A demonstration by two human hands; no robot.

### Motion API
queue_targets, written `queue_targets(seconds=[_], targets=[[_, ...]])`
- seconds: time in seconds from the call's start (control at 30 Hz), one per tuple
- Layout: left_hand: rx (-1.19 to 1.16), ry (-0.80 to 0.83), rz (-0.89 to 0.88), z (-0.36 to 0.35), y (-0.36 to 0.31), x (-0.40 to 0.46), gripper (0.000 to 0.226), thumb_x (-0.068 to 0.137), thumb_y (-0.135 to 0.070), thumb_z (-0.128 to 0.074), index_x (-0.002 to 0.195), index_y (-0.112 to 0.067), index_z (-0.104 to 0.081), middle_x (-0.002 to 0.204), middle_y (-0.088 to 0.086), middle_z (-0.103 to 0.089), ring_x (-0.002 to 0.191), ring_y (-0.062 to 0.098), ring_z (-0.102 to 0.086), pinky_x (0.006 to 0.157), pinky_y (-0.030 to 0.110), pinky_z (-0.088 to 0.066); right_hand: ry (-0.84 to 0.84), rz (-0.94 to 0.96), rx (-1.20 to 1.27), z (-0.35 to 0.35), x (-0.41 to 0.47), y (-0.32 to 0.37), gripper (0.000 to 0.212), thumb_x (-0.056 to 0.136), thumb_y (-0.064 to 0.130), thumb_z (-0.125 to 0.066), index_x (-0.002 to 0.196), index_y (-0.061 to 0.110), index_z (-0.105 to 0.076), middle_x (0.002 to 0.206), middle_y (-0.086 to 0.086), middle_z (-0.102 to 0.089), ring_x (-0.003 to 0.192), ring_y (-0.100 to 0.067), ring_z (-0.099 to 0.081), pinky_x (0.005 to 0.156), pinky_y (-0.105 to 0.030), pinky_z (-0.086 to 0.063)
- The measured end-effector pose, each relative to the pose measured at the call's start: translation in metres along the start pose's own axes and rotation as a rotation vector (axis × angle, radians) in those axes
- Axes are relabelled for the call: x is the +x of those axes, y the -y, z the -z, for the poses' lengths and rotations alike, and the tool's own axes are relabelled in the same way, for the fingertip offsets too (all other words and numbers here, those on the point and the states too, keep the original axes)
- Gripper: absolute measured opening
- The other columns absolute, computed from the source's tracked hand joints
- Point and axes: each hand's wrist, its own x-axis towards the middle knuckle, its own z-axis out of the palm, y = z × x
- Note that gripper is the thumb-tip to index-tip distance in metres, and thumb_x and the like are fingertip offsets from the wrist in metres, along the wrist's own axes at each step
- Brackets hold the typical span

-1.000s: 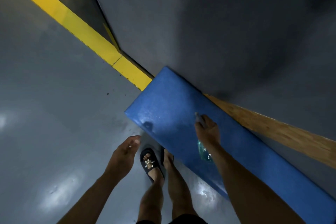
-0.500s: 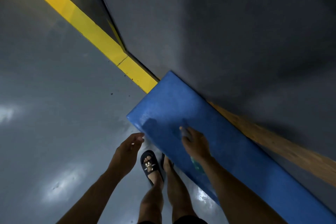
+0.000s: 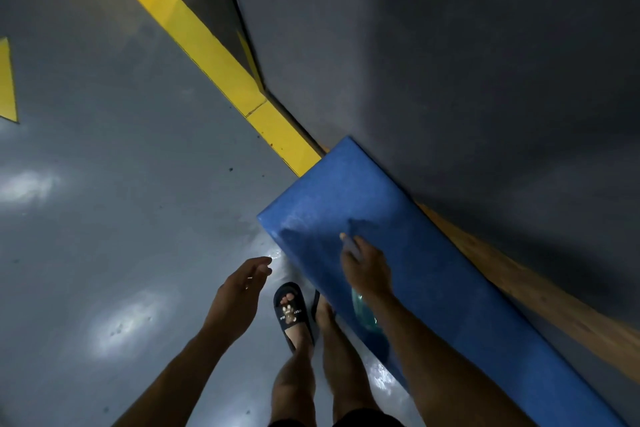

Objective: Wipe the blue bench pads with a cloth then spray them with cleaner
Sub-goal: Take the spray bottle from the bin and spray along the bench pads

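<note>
Bench pad [image 3: 426,253], blue, long and rectangular: lies along the foot of a dark grey wall [image 3: 450,62], its near end by the person's feet, its far corner touching the end of a yellow floor stripe [image 3: 207,42]. Top face shows a faint pale sheen toward the end corner and a darker patch just ahead of the right hand.

Wooden strip [image 3: 519,281], light brown: runs between the pad's far edge and the wall.

Spray bottle [image 3: 363,314], clear greenish body, contents not discernible: held over the pad. Its pale nozzle tip pokes out above the knuckles; the body shows below the wrist.

Right hand [image 3: 367,270]: over the pad near its end, fingers curled round the neck of the bottle.

Left hand [image 3: 239,291]: held in the air over the floor, just off the pad's near corner, fingers loosely bent and holding nothing.

Floor [image 3: 104,218], glossy grey: carries pale light reflections and a few dark specks. A second yellow marking [image 3: 7,83] sits at the left edge of view.

Feet: the left in a black slide sandal [image 3: 291,312] with a small printed figure, the other close against the pad's front face.
</note>
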Motion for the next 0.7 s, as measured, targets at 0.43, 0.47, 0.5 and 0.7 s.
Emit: queue_targets(seconds=[0.43, 0.47, 0.5, 0.7], targets=[[0.018, 0.014, -0.019, -0.011, -0.022, 0.004, 0.025, 0.082, -0.064, -0.039, 0.098, -0.064, -0.059, 0.112, -0.015, -0.068, 0.106, 0.008, -0.062, 0.095, 0.038, -0.048, -0.211, -0.133, 0.057, 0.086, 0.078, -0.005, 0.016, 0.087, 0.028, -0.060, 0.072, 0.022, -0.063, 0.070, 0.005, -0.065, 0.063, -0.021, -0.058, 0.058, -0.033, -0.043], [0.019, 0.015, -0.016, -0.011, -0.024, 0.006, 0.025, 0.082, -0.064, -0.039, 0.097, -0.064, -0.059, 0.113, -0.015, -0.068, 0.107, 0.010, -0.062, 0.096, 0.038, -0.048, -0.212, -0.115, 0.062, 0.084, 0.076, -0.004, 0.011, 0.085, 0.025, -0.059, 0.076, 0.023, -0.065, 0.075, 0.008, -0.069, 0.065, -0.023, -0.061, 0.059, -0.034, -0.046], [0.022, 0.012, -0.016, -0.011, -0.026, 0.006, 0.026, 0.082, -0.064, -0.039, 0.097, -0.060, -0.060, 0.113, -0.014, -0.068, 0.108, 0.011, -0.062, 0.097, 0.038, -0.048, -0.202, -0.105, 0.067, 0.083, 0.075, -0.002, 0.011, 0.085, 0.023, -0.058, 0.077, 0.025, -0.066, 0.078, 0.012, -0.070, 0.066, -0.022, -0.062, 0.059, -0.033, -0.046], [0.062, -0.049, -0.043, -0.006, -0.037, 0.008, 0.017, 0.100, -0.041, -0.044, 0.102, -0.051, -0.058, 0.110, -0.010, -0.069, 0.101, 0.001, -0.062, 0.091, 0.033, -0.050, -0.131, -0.111, 0.097, 0.077, 0.106, 0.037, 0.028, 0.093, 0.040, -0.054, 0.065, 0.038, -0.049, 0.070, 0.012, -0.053, 0.067, -0.015, -0.051, 0.063, -0.031, -0.043]])
